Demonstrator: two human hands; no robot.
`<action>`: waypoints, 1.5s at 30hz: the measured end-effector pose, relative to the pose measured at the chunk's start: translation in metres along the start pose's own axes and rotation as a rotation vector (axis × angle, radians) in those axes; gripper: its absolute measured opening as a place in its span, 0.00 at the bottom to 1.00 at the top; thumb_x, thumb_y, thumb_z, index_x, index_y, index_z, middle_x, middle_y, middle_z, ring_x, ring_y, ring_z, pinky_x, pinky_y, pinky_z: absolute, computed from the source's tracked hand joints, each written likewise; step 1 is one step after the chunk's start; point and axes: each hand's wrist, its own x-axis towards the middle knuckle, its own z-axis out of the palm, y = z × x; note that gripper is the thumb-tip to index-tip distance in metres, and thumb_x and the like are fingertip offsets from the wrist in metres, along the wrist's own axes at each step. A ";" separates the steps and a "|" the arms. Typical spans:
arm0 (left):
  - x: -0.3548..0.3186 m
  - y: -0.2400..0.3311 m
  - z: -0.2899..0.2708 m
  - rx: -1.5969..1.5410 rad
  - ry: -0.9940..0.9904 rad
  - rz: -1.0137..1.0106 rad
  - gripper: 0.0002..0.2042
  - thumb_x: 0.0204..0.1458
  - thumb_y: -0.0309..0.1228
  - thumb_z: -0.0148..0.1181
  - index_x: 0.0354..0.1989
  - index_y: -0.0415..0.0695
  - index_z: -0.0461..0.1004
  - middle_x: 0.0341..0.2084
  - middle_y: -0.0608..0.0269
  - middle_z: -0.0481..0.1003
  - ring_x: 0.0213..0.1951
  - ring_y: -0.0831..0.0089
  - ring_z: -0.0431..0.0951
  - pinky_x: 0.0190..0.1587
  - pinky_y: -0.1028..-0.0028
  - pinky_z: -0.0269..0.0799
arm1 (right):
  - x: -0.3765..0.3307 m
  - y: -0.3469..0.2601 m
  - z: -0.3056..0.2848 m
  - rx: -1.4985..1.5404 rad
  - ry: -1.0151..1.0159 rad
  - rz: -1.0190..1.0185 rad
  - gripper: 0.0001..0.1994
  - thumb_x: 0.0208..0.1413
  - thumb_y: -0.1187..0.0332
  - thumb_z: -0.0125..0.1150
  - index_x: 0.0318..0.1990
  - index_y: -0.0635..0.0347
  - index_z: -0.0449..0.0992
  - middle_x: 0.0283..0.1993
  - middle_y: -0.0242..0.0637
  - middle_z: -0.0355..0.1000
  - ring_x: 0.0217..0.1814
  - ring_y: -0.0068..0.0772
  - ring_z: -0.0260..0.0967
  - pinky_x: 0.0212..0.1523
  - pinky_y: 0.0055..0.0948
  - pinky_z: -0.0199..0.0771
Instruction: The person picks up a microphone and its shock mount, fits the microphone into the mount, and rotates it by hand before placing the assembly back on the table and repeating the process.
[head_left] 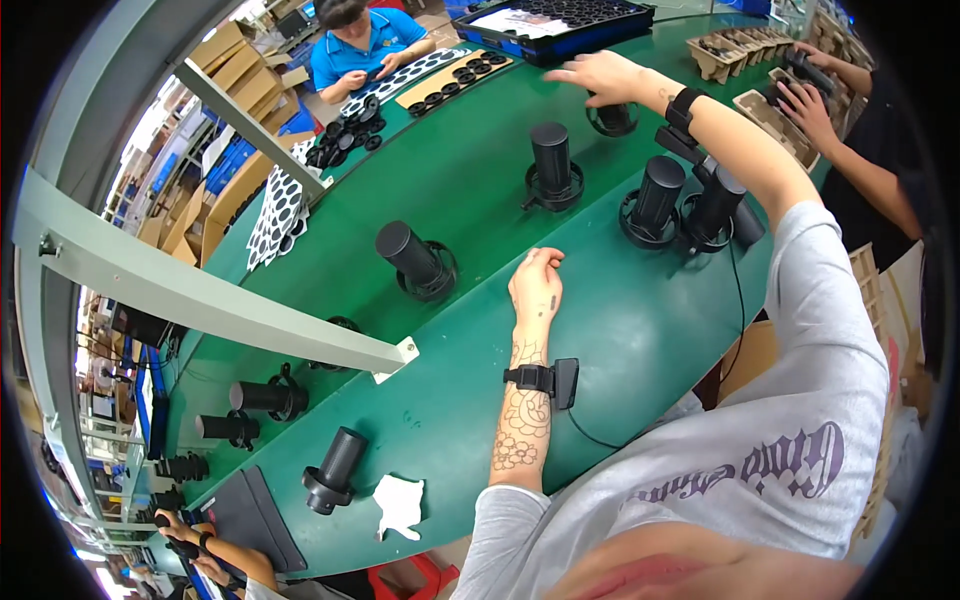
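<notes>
My left hand (537, 285) rests low over the near green table, its fingers curled in and nothing visible in them. My right hand (603, 78) reaches far over the green conveyor belt (480, 215), fingers stretched to the left. Just under its palm stands a black cylinder with a ring-shaped base (612, 120); the hand hides its top, and whether they touch I cannot tell. Similar black cylinders stand on the belt, one in the middle (551, 160) and one farther left (410, 255). Beside my right forearm, two more (657, 195) (715, 205) stand close together on the table.
A grey metal post and beam (220, 290) cross the left side. Another black cylinder (338, 465) and a white cloth-like piece (399, 505) lie at the lower left. Co-workers handle parts across the belt, at right and lower left. A black tray (555, 40) stands at the back.
</notes>
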 end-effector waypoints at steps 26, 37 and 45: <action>-0.039 0.173 -0.153 -0.833 0.160 0.110 0.43 0.50 0.61 0.56 0.64 0.40 0.50 0.46 0.49 0.70 0.31 0.64 0.80 0.19 0.77 0.76 | -0.079 -0.138 -0.156 1.209 0.746 -0.137 0.25 0.44 0.65 0.70 0.52 0.56 0.71 0.58 0.52 0.64 0.57 0.43 0.64 0.58 0.37 0.62; -0.083 0.211 -0.152 -0.262 0.600 0.219 0.38 0.31 0.36 0.77 0.54 0.36 0.66 0.41 0.57 0.73 0.39 0.70 0.78 0.39 0.75 0.76 | -0.044 -0.213 -0.110 2.406 0.701 -0.105 0.40 0.43 0.61 0.68 0.62 0.69 0.57 0.55 0.54 0.65 0.51 0.45 0.72 0.53 0.38 0.75; -0.073 0.216 -0.145 0.146 0.484 0.535 0.38 0.25 0.31 0.77 0.51 0.36 0.68 0.42 0.52 0.73 0.38 0.62 0.77 0.37 0.70 0.75 | -0.067 -0.212 -0.136 2.851 0.377 0.201 0.29 0.56 0.59 0.52 0.63 0.66 0.61 0.30 0.37 0.74 0.18 0.19 0.65 0.20 0.20 0.69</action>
